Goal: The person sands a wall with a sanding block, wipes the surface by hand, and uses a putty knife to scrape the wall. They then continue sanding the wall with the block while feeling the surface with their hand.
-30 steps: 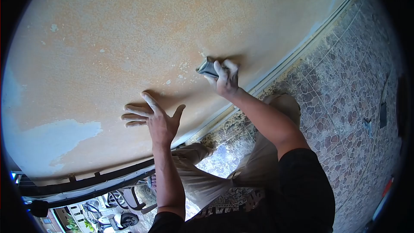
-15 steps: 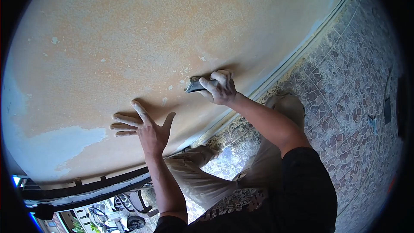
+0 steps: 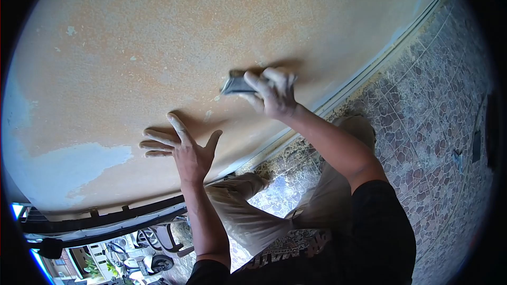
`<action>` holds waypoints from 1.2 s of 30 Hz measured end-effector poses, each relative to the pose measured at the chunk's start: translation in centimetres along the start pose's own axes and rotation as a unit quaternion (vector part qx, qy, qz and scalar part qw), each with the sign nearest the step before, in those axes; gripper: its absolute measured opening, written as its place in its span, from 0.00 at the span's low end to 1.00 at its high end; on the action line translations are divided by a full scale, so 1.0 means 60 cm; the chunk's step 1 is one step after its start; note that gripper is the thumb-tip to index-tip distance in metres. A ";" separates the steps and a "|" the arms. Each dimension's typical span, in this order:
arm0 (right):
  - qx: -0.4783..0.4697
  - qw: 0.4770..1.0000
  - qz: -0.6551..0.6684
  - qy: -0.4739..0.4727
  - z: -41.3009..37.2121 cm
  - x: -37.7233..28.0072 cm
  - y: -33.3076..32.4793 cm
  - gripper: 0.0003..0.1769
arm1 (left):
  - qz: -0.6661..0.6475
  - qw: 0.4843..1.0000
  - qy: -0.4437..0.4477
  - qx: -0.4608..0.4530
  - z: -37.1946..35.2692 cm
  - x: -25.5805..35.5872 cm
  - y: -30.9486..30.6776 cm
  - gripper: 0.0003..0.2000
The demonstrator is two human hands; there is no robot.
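Note:
My right hand (image 3: pixel 273 91), dusty at the fingers, grips a dark, flat-faced block (image 3: pixel 237 84) against the worn orange-beige wall (image 3: pixel 158 37). The thumb and fingers wrap over the block, and its underside is hidden. Lower and to the left, my left hand (image 3: pixel 190 150) lies on the same wall with its fingers spread and nothing in it. A pale bare patch (image 3: pixel 84 166) of the wall shows left of that hand.
A stone-patterned tiled floor (image 3: pixel 417 142) with dust on it runs along the wall's base at the right. A motorcycle (image 3: pixel 142 264) and a chair (image 3: pixel 171 240) stand at the lower left. A small blue object (image 3: pixel 458 159) lies at the far right.
My right hand and the block have moved slightly up along the wall. The view has shifted a little, and my left hand stays spread on the wall.

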State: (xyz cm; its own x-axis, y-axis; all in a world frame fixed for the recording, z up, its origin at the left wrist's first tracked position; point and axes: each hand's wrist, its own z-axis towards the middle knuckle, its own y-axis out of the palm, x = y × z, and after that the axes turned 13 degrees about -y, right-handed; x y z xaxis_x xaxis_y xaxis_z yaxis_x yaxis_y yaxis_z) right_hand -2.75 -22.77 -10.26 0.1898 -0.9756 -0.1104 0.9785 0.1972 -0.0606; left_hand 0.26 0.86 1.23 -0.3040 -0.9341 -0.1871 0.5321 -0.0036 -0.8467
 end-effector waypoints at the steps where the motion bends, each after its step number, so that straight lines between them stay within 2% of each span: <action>1: 0.026 0.999 -0.014 0.046 0.021 0.018 -0.003 0.38 | -0.005 1.000 0.006 -0.001 0.000 0.000 0.001 0.69; 3: 0.102 0.991 -0.063 0.066 -0.006 0.054 0.019 0.40 | 0.006 1.000 0.002 -0.004 -0.004 0.000 0.002 0.69; 7: 0.007 0.999 -0.032 -0.022 -0.098 0.001 0.024 0.39 | 0.021 1.000 0.002 0.004 0.003 0.011 0.005 0.71; 9: 0.009 1.000 -0.010 -0.005 -0.093 -0.004 0.024 0.37 | 0.010 1.000 0.001 -0.005 0.001 0.007 0.005 0.71; 11: -0.043 0.998 -0.051 0.018 -0.028 0.008 -0.007 0.35 | 0.000 1.000 0.004 -0.008 0.004 0.003 0.001 0.70; 12: 0.002 0.995 -0.046 0.087 0.019 0.027 -0.020 0.34 | -0.017 1.000 0.006 -0.009 0.005 0.006 0.000 0.69; 13: 0.073 0.988 -0.074 0.114 0.039 0.061 -0.020 0.35 | -0.036 0.999 0.007 -0.008 0.003 0.009 0.002 0.68; 15: 0.052 0.987 -0.102 0.115 0.004 0.064 -0.014 0.37 | 0.005 1.000 0.010 0.008 -0.002 0.010 0.004 0.71; 18: 0.026 0.999 0.011 0.045 -0.071 -0.005 0.020 0.41 | -0.044 0.999 -0.006 -0.006 0.002 0.017 0.006 0.67; 19: -0.009 0.999 0.048 0.010 -0.080 -0.023 0.018 0.42 | -0.043 0.999 -0.002 -0.006 0.002 0.016 0.004 0.67; 21: -0.004 0.998 0.055 0.001 -0.088 -0.031 0.029 0.41 | -0.037 0.999 -0.004 -0.019 0.004 0.013 0.001 0.68; 23: -0.011 0.999 0.040 0.022 -0.027 -0.014 0.008 0.39 | -0.034 0.999 0.005 -0.016 0.002 0.010 0.003 0.68; 25: 0.084 0.991 -0.012 0.100 0.046 0.026 -0.001 0.36 | -0.033 0.999 0.005 -0.008 0.000 0.009 0.008 0.68; 27: 0.055 0.987 -0.025 0.146 0.057 0.034 -0.019 0.37 | -0.015 1.000 0.003 0.012 -0.001 0.014 0.014 0.71; 29: 0.063 0.994 0.022 0.087 -0.007 -0.009 0.013 0.37 | -0.009 1.000 -0.001 0.020 0.000 0.018 0.016 0.71; 31: -0.019 0.997 0.053 -0.053 -0.038 -0.046 0.019 0.41 | -0.004 1.000 0.002 0.025 -0.001 0.019 0.012 0.71; 34: -0.038 0.997 0.008 -0.070 -0.023 -0.022 0.010 0.42 | -0.031 0.999 0.007 -0.017 0.001 0.011 0.003 0.69; 36: 0.062 0.997 -0.026 0.048 0.028 0.031 -0.001 0.41 | -0.010 1.000 -0.004 -0.019 -0.001 0.013 0.004 0.70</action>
State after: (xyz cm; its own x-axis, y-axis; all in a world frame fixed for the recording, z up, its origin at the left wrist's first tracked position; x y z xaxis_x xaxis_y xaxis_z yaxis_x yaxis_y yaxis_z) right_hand -2.30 -24.74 -8.77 0.1366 -0.9690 -0.2059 0.9903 0.1283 0.0529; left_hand 0.10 0.14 0.86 -0.3082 -0.9368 -0.1653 0.4950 -0.0095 -0.8688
